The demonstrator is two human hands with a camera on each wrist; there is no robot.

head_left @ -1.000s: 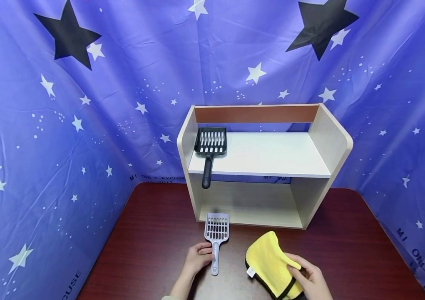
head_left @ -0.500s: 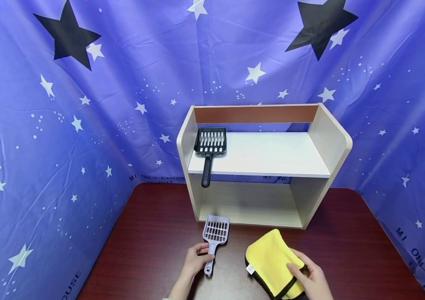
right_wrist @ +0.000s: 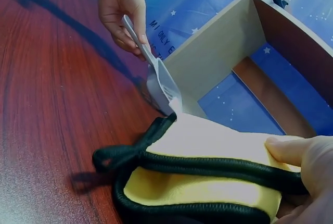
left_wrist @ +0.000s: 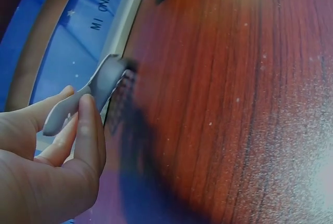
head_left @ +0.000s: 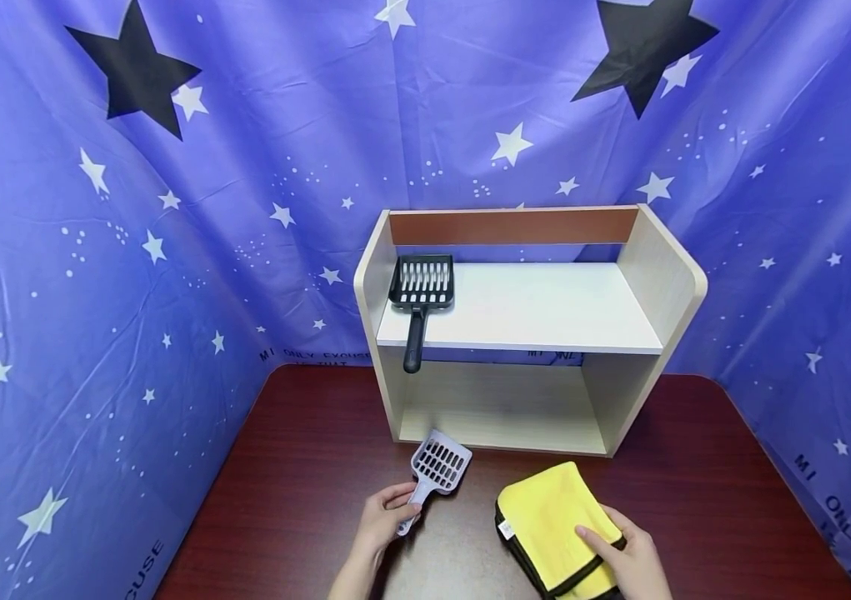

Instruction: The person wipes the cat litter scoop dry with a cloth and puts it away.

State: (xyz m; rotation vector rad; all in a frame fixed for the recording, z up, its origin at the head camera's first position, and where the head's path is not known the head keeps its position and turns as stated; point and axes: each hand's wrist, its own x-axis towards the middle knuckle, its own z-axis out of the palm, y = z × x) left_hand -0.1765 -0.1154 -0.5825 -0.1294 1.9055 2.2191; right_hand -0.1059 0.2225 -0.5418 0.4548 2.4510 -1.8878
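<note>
1. The left hand [head_left: 380, 521] pinches the handle of the gray scoop [head_left: 436, 481], its thumb on one side and its fingers on the other.
2. The gray scoop's slotted head points away from the person and slants to the right. It lies near the front edge of the shelf [head_left: 530, 304], toward the shelf's left end. The left wrist view shows its handle raised above the table [head_left: 282, 467]; I cannot tell whether the head touches the wood.
3. The right hand [head_left: 635, 558] grips the right side of the yellow cloth [head_left: 553, 517], its thumb lying on top.
4. The cloth is folded, edged in black, with a white label [head_left: 505, 529] at its left side. It is to the right of the gray scoop, apart from it, and in front of the shelf.
5. The black scoop [head_left: 417, 309] rests on the shelf's white upper board, at the left end, its handle jutting past the front edge.
6. The shelf stands on the dark red table, before a blue curtain [head_left: 282, 150] printed with stars.
</note>
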